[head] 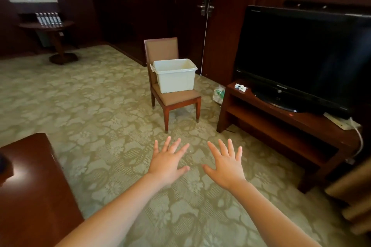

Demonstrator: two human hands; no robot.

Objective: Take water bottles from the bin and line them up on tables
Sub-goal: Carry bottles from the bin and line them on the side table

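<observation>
Left hand: the left hand (168, 163) is hovering palm down over the carpet (90, 106), fingers fanning wide and straight, gripping nothing at all.
Right hand: the right hand (226, 164) is hovering just beside it, the two thumbs pointing at each other without touching. Its fingers are likewise splaying wide, with nothing in its grasp.
Arms: both bare forearms are stretching forward from the bottom edge, side by side.
Bin: the white bin (174, 81) is sitting straight ahead of the hands, well beyond the fingertips, resting on the seat of a brown chair (161, 48). Its open top is facing up, and what is lying inside is not showing from here.
Water bottles: a row of water bottles (48, 18) is standing upright, shoulder to shoulder, far ahead and off to the left of the hands.
Round table: the round table (26, 25) is carrying that row, standing on a single pedestal by the dark wall.
Dark table: a glossy dark table (34, 186) is sitting close on the left of the left forearm, catching a bright glare.
TV stand: ahead and to the right of the right hand, a low TV stand (281, 120) is bearing a black television (301, 56) and a crumpled wrapper (241, 87) at its near-left corner.
Floor by the stand: something in clear plastic (219, 94) is lying on the carpet between the chair and the TV stand, too blurred to tell.
</observation>
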